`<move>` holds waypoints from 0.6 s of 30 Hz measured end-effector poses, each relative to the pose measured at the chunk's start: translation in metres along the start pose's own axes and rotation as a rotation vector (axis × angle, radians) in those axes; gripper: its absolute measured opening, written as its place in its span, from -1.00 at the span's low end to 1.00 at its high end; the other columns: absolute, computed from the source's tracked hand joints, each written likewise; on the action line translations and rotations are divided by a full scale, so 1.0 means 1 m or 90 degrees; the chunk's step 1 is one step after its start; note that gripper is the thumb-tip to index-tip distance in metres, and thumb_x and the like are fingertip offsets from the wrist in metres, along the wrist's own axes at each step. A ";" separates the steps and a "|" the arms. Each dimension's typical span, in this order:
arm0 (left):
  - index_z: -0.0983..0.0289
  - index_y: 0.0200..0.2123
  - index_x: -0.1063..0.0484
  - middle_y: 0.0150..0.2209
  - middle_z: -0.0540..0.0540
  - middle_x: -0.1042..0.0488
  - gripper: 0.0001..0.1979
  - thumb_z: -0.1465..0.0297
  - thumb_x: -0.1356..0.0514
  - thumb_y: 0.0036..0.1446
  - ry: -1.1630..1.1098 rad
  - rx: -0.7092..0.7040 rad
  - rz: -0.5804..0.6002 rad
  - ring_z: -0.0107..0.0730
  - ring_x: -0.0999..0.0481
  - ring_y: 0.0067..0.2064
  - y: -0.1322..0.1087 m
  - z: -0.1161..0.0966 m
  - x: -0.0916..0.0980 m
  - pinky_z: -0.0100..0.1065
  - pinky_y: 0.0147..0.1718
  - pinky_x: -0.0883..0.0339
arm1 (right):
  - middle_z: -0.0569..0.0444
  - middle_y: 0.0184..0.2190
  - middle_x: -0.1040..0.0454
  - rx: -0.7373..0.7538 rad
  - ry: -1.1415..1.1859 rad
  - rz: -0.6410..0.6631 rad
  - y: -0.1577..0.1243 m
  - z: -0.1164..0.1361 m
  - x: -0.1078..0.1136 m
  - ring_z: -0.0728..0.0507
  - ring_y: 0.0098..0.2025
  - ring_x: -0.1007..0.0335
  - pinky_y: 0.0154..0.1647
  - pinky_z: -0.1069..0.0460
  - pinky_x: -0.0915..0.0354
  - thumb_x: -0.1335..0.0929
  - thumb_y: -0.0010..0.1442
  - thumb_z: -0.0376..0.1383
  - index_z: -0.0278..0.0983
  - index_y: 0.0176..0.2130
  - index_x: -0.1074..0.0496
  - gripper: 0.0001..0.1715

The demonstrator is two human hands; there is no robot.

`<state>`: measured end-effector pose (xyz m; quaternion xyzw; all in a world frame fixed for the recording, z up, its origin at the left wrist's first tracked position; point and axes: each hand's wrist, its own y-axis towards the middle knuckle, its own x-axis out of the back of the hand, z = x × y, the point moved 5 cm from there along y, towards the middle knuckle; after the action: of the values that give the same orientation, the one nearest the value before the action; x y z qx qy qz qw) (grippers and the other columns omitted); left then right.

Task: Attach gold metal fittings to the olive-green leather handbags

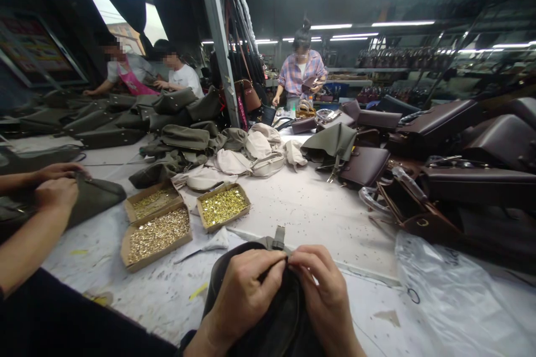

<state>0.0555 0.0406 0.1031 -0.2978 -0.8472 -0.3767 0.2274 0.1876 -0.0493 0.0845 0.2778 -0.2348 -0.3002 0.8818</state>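
Observation:
A dark olive bag [278, 312] lies at the bottom middle, on the near edge of the table. My left hand [251, 284] pinches its upper edge between thumb and forefinger. Right beside it, my right hand [320, 284] grips the same edge, fingertips almost meeting those of the left. A short strap tab [279, 237] sticks up just beyond my fingertips. Whatever small part may sit between the fingers is hidden. To the left of the bag lies a thin pointed tool with a white-wrapped handle [216, 240].
Cardboard boxes of small gold metal pieces [157, 237] stand left of centre. A co-worker's hands [58, 189] hold an olive bag [98, 198] at far left. Beige pouches [234, 162] lie beyond. Brown bags [473, 181] and a clear plastic bag [456, 290] fill the right side.

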 end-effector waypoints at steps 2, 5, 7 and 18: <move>0.20 -0.12 -0.56 -0.25 0.01 -0.66 -0.81 0.48 -0.16 0.31 -0.022 0.041 -0.097 -0.41 -0.64 -0.24 -0.001 0.006 0.013 -0.45 -0.20 -0.47 | 0.03 -0.23 -0.56 0.103 -0.053 0.019 0.000 0.017 -0.002 -0.10 -0.15 -0.52 -0.12 0.06 -0.44 -0.31 0.35 -0.52 -0.21 -0.10 -0.48 -0.74; 0.22 -0.12 -0.55 -0.15 0.06 -0.64 -0.78 0.50 -0.12 0.29 0.007 0.082 -0.171 -0.34 -0.62 -0.09 0.000 0.016 0.030 -0.37 -0.03 -0.45 | -0.03 -0.21 -0.62 0.241 -0.105 0.126 -0.005 0.033 -0.014 -0.15 -0.09 -0.56 -0.04 0.03 -0.46 -0.27 0.40 -0.49 -0.27 -0.07 -0.45 -0.78; 0.23 -0.09 -0.55 -0.07 0.10 -0.63 -0.73 0.51 -0.11 0.22 0.026 0.127 -0.104 -0.26 -0.59 0.00 0.007 0.024 0.036 -0.30 0.06 -0.42 | -0.06 -0.22 -0.62 0.275 -0.133 0.198 -0.012 0.033 -0.023 -0.14 -0.20 -0.58 -0.18 0.04 -0.47 -0.23 0.43 -0.45 -0.29 -0.09 -0.44 -0.78; 0.24 -0.27 -0.54 -0.25 0.08 -0.61 -0.88 0.45 -0.26 0.08 0.128 -0.001 0.443 -0.20 -0.57 -0.19 0.052 0.027 0.009 -0.35 -0.21 -0.32 | 0.05 -0.33 -0.44 0.143 0.034 0.179 -0.016 0.009 -0.024 -0.08 -0.32 -0.38 -0.31 0.05 -0.31 -0.21 0.37 -0.52 -0.22 -0.11 -0.35 -0.75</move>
<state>0.0800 0.0928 0.1183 -0.5299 -0.6682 -0.3046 0.4242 0.1588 -0.0472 0.0753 0.3470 -0.2796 -0.1382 0.8845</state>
